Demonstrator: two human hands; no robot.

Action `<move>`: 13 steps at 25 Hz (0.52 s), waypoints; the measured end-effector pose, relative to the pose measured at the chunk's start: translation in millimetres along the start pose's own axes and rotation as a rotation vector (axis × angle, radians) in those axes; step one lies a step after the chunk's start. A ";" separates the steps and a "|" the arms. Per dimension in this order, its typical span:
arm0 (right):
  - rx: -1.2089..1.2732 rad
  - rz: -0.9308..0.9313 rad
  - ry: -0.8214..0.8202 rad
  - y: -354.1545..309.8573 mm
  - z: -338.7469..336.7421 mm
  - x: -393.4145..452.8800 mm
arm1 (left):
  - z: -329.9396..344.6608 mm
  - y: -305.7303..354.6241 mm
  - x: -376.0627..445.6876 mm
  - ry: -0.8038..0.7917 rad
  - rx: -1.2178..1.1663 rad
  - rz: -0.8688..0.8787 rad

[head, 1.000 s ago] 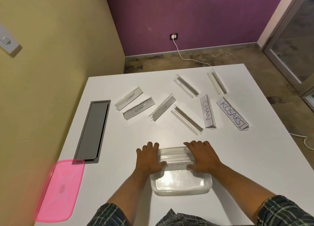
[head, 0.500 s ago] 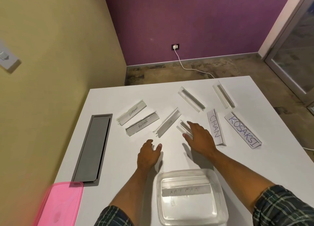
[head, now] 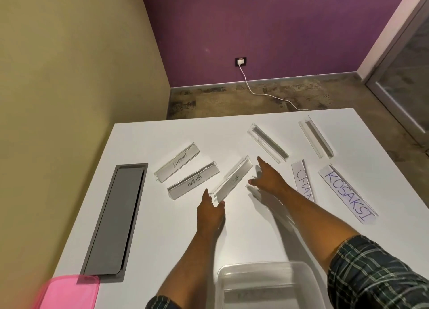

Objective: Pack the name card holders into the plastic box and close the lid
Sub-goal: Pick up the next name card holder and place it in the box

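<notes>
Now the name card holders are seen scattered across the white desk [head: 148,216], each a long, clear plastic prism. The DOG holder [head: 233,180] is laid on a diagonal, its long axis running from near-left to far-right. The ALPHA holder [head: 193,180] and the ELEPHANT holder [head: 177,162] are set beside it on much the same slant. Two blank holders [head: 268,142] [head: 316,139] are angled the other way, far-left to near-right, as are the CHAN holder [head: 303,181] and the KOSAKSI holder [head: 347,194].

The left hand [head: 211,212] is stretched forward, palm down, fingers spread and open, its fingertips touching the near end of the DOG holder. The right hand [head: 269,177] is reached further out, open too, index finger extended, over another clear holder [head: 254,190] that is mostly hidden beneath it; whether it is touched cannot be told. Checked sleeves are pushed up on both forearms.

At the near edge, the plastic box [head: 267,283] is seen, translucent and round-cornered, with one holder lying crosswise inside. The pink lid [head: 69,293] is lying flat at the near-left corner, beside a grey recessed hatch [head: 116,218].
</notes>
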State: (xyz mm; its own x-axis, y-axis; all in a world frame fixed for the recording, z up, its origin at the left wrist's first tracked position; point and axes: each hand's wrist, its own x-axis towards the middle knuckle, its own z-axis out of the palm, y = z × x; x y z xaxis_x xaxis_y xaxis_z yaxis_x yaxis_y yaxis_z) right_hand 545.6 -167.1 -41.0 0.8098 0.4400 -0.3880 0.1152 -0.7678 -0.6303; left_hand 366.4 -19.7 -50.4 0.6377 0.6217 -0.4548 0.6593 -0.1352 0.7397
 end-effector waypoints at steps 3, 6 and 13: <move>0.016 -0.007 -0.026 -2.9 0.8 24.0 | 5.3 -2.2 7.6 0.037 -0.001 0.011; 0.045 -0.022 -0.045 -4.2 1.3 43.3 | 9.0 -3.5 10.9 0.092 -0.046 0.006; 0.029 -0.087 -0.056 -4.1 5.6 46.7 | 8.4 1.6 12.6 0.189 0.027 0.028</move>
State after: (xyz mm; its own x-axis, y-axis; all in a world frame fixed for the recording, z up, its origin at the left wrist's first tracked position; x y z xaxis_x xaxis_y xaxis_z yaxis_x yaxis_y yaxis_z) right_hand 579.7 -140.9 -60.3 0.7638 0.5303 -0.3679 0.1657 -0.7121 -0.6823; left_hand 378.8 -18.5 -59.1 0.5713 0.7512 -0.3308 0.6543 -0.1735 0.7360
